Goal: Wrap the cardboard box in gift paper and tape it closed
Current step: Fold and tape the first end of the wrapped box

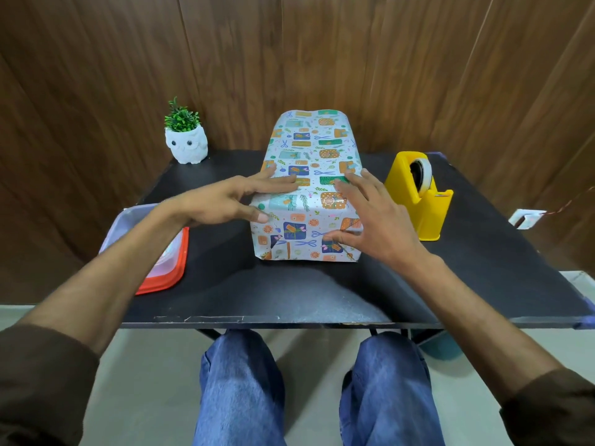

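The box, covered in white gift paper printed with presents and scissors, lies lengthwise in the middle of the black table. Its near end is folded shut; the paper at the far end stands past the box. My left hand rests on the top near the left edge with straight fingers, its thumb at the near left corner. My right hand lies spread on the top right, its thumb touching the near end face. A yellow tape dispenser with a roll of tape stands to the right of the box.
A white owl pot with a green plant stands at the back left. A clear container over a red-rimmed lid sits at the table's left edge. Wooden wall panels rise right behind the table. My knees are under the front edge.
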